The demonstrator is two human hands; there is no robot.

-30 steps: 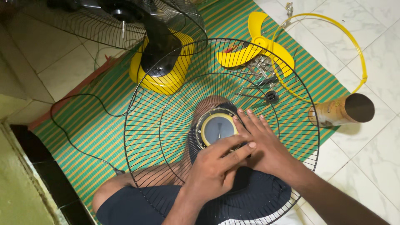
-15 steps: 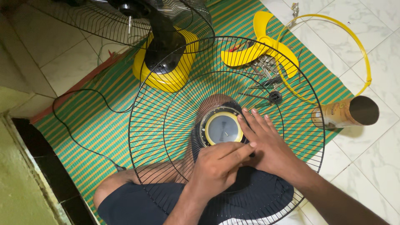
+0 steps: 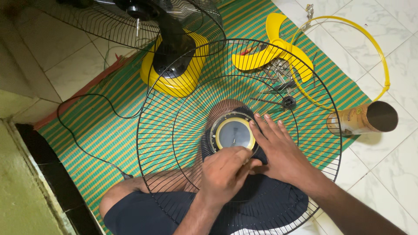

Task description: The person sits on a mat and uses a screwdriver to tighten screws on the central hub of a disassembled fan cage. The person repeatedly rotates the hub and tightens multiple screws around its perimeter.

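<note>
while the black power cord snakes over the green striped mat at far left, the yellow fan body lies beyond it with its rear wire guard on. moving in, the big black front grille rests across the person's lap, tilted toward the camera, its round gold-rimmed hub badge dead centre. the left hand is curled shut just below that badge, fingertips pinched on something at the rim; what it grips is too small to tell. the right hand lies flat and spread on the wires beside the hub, touching the left at the thumb, pinning the grille down. good form here looks like this: flat hand bearing steadily so the grille cannot rock on the knees, pinching fingers working squarely at the badge edge, no twisting the thin wires. further right, the yellow fan blade and a scatter of small metal parts lie on the mat, then the yellow ring and a cardboard tube on the tiled floor.
</note>
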